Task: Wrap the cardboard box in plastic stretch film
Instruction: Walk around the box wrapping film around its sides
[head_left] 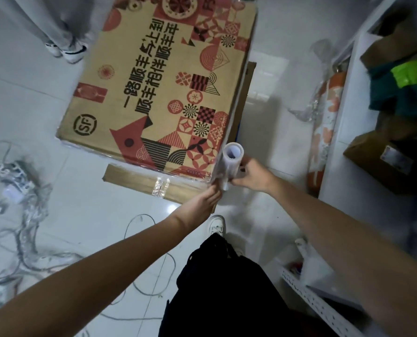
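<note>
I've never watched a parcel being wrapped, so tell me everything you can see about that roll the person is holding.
The stretch film roll is a pale, translucent cylinder wound on a light hollow core whose open end faces the camera. It stands roughly upright at the near right corner of the printed cardboard box. The right hand grips its side, and the left hand holds it at the lower end. Clear film appears to run from it onto the box's corner.

Cardboard box [154, 76] on floor [270, 76], centre-top. Flat cardboard strip [134, 180] under/along its near edge. Stretch film roll [230, 164] upright at box's near-right corner, betw. left hand [206, 197] below-left & right hand [251, 177] on its right. Cables [20, 229] + power strip [13, 171] far left. Shelving unit [343, 132] w/ packages [382, 161] right. Another person's shoes [66, 51] beyond box, top-left.
</note>
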A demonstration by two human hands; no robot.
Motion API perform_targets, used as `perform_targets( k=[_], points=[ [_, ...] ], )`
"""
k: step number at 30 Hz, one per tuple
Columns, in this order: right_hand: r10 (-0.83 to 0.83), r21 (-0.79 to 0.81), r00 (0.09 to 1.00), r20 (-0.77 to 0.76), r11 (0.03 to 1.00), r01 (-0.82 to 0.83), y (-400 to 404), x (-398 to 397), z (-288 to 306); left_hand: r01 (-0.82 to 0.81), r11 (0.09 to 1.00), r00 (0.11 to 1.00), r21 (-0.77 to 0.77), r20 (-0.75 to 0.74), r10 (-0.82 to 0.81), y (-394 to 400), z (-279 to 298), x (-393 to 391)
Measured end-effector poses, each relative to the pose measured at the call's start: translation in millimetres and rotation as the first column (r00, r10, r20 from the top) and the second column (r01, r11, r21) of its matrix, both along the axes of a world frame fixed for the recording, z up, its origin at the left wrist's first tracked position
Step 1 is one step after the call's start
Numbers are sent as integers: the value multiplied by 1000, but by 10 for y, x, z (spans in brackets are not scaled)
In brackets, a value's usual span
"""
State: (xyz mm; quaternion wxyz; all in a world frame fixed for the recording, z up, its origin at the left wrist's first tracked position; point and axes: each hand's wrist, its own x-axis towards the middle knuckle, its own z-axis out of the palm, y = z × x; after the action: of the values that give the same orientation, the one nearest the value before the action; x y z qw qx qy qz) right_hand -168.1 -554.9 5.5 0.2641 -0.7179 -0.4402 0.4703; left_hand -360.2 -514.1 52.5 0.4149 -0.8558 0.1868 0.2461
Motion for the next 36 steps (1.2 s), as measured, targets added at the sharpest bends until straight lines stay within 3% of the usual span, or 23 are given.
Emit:
perform_targets(
  k=[4,8,10,12,21,28,31,33,36],
  points=[
    [-9,-32,1000,-11,999,9,-40,65,76,18,999,1000,-37,1,-18,57,-19,-43],
    [54,-79,992,-117,995,-63,1,141,191,52,996,999,79,1,-52,66,-29,-120],
    [84,-159,992,-89,982,-97,60,173,219,43,993,999,112,-4,-42,70,-54,-134],
    [122,-204,992,-28,971,-125,114,202,256,1,991,1000,136,-8,0,37,-94,-123],
    [389,-127,915,-110,907,-401,363,428,316,-277,935,954,220,-53,296,-278,-156,23],
    [538,-155,836,-114,821,-549,503,555,304,-596,786,770,165,-162,617,-499,169,365],
    [603,-180,794,-73,775,-606,564,558,229,-764,637,623,96,-144,769,-566,239,509],
    [585,-214,799,-139,770,-601,594,568,176,-860,510,505,3,-139,852,-605,226,593],
    [568,-189,822,-51,802,-566,578,576,105,-937,338,348,-88,-152,925,-664,211,759]
  ],
)
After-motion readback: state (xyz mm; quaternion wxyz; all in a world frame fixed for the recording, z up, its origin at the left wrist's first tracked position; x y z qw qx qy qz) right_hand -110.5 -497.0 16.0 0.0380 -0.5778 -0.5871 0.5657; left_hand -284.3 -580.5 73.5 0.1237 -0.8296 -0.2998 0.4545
